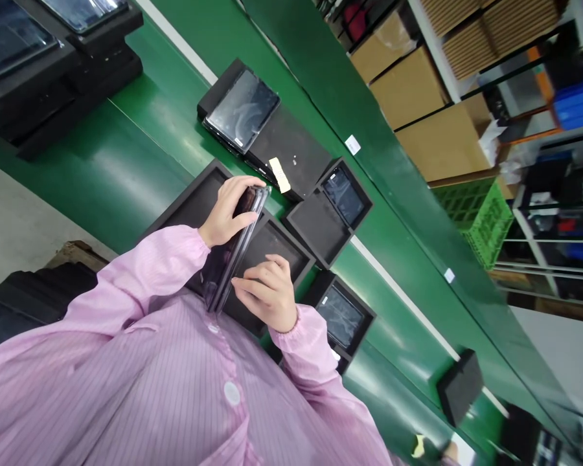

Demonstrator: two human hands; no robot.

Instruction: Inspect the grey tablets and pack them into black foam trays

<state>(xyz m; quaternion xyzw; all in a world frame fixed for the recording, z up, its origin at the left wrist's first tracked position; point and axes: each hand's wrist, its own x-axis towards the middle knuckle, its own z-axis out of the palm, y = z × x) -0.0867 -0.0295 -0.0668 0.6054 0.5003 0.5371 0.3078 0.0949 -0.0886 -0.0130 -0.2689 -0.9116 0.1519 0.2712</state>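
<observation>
My left hand (230, 210) is closed around the upper end of a thin stack of dark, glossy tablet screens (238, 249). The stack stands on edge, tilted, its lower end close to my chest. My right hand (269, 291) is beside the lower part of the stack, fingers loosely bent and apart. Its fingertips come close to the stack's edge; whether they touch cannot be made out. Under both hands lies a black compartment tray (282, 246), partly hidden by the stack and my hands.
More screens lie on a black block (315, 152) with a yellow paper slip (279, 175). Small black trays (320, 226) stand to the right, two holding screens. Stacked black trays (72, 84) are at upper left. A green crate (490, 223) and cartons (408, 87) stand beyond the green bench (165, 129).
</observation>
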